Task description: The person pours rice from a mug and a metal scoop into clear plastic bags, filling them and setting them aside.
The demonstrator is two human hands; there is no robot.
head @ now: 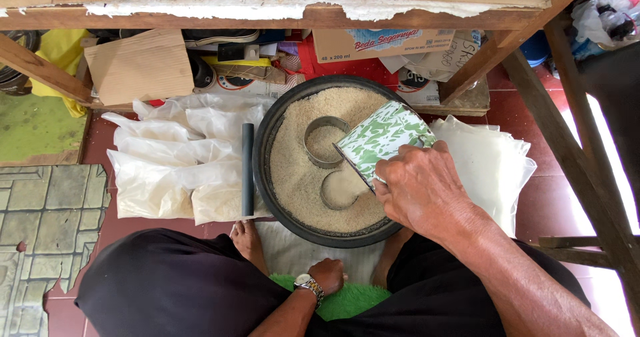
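I am clenching my right hand (420,190) around the green-patterned mug (381,137), tilting it over the rice basin (267,144), keeping it low to avoid spills, while my left hand (328,274) is resting fisted below.

Green-patterned enamel mug (381,137) tilted over black basin (267,144) of rice (293,170)

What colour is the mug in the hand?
The mug is white with green leafy splotches, seen in the head view.
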